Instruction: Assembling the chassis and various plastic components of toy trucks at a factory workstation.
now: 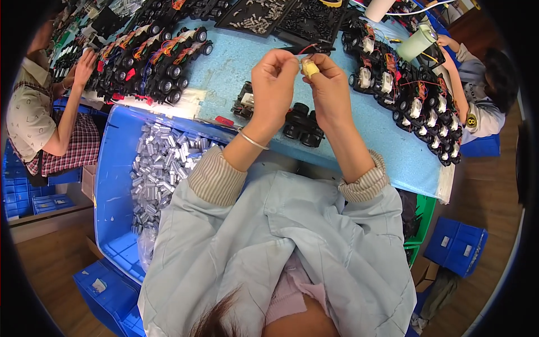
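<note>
Both hands (pixel 300 84) on small yellow part (pixel 309 68), axis unclear.

Pale yellow part (pixel 310 68), light blue table (pixel 236 62), blue bin (pixel 112 168), silver cylinders (pixel 160 163).

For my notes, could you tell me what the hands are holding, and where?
The hands, left and right, pinch a small pale-yellow part between fingertips; the exact spot cannot be told.

Three people at the table (pixel 236 62); two blue crates (pixel 112 185); two black trays (pixel 255 14); one pale green jug (pixel 416 42)
</note>
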The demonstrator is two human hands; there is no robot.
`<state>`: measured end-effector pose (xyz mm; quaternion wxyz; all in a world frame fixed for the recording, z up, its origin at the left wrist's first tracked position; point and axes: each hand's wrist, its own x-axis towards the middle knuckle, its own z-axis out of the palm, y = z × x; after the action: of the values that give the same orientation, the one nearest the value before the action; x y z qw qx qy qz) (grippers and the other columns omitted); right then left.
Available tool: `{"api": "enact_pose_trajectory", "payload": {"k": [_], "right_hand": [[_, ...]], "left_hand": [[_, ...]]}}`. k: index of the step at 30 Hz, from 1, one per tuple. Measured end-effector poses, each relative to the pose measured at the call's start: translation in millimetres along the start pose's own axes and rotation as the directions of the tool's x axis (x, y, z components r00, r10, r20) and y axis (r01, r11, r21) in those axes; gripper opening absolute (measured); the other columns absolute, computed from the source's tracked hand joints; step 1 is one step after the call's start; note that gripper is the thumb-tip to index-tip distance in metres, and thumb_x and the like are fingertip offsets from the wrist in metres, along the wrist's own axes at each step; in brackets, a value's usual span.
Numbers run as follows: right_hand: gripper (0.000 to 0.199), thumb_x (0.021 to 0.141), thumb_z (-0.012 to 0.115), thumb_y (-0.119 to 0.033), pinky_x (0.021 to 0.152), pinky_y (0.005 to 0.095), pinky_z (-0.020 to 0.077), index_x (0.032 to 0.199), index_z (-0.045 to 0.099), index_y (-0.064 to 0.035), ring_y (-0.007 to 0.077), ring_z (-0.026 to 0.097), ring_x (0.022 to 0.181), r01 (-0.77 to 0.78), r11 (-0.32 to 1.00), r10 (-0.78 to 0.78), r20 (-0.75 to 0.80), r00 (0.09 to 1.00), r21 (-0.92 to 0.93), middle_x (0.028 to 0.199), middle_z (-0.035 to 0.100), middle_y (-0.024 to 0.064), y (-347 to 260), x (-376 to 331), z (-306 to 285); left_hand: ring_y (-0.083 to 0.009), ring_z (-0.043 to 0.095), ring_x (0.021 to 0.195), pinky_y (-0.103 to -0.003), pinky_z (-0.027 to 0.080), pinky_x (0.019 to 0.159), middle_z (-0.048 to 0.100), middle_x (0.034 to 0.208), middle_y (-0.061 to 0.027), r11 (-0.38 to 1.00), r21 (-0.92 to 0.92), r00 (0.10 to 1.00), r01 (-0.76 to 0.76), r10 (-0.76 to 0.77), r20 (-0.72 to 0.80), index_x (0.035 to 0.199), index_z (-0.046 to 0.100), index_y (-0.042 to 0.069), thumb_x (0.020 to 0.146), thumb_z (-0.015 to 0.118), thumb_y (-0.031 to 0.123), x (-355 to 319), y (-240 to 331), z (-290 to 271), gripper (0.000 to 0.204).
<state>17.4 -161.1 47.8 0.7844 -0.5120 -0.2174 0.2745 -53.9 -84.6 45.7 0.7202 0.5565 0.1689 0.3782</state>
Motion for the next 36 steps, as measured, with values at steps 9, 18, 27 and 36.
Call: {"api": "enact_pose_trajectory", "payload": {"k": [9,18,27,36], "right_hand": [[0.003,0.091,0.053,-0.007,0.069,0.0228,0.0409,0.094,0.053,-0.0077,0.0096,0.053,0.073,-0.185,0.972,0.135,0.299,0.945,0.144,0.086,0.062,0.0009,16.5,11.1,-23.6],[0.020,0.091,0.053,-0.010,0.068,0.0252,0.0442,0.109,0.050,-0.0039,0.0148,0.058,0.077,0.287,0.505,-0.090,0.281,0.955,-0.814,0.085,0.062,0.0058,4.5,23.5,-36.7],[0.032,0.081,0.057,0.008,0.064,0.0313,0.0482,0.111,0.062,-0.0021,0.0256,0.060,0.070,0.781,0.285,-0.329,0.708,0.625,-0.556,0.087,0.062,0.0101,-39.3,21.4,-40.5],[0.019,0.084,0.060,0.002,0.065,0.0215,0.0492,0.102,0.067,-0.0002,0.0108,0.063,0.077,0.448,0.733,-0.315,0.329,0.890,-0.511,0.089,0.067,0.0063,-43.4,8.5,-35.2]], "left_hand": [[-0.0051,0.044,0.061,-0.022,0.037,0.055,0.052,0.070,0.0028,0.785,-0.560,0.964,0.265,-0.225,0.141,0.086,0.055,0.004,0.090,0.052,0.008,19.4,-19.0,-38.4,0.007],[-0.0002,0.031,0.048,-0.018,0.024,0.044,0.047,0.061,0.0066,0.967,0.215,0.959,0.139,-0.185,0.214,0.088,0.056,0.004,0.091,0.051,0.009,15.6,0.6,-48.0,0.007],[-0.0055,0.046,0.053,-0.019,0.039,0.050,0.055,0.074,-0.0016,0.976,0.206,0.951,0.073,-0.130,0.279,0.085,0.056,0.002,0.089,0.052,0.007,4.5,4.0,-24.1,0.006],[-0.0113,0.051,0.077,-0.024,0.042,0.070,0.056,0.091,-0.0071,0.888,0.324,0.945,-0.325,0.297,0.134,0.078,0.055,-0.002,0.081,0.058,0.002,0.4,-1.7,15.8,0.006]]}}
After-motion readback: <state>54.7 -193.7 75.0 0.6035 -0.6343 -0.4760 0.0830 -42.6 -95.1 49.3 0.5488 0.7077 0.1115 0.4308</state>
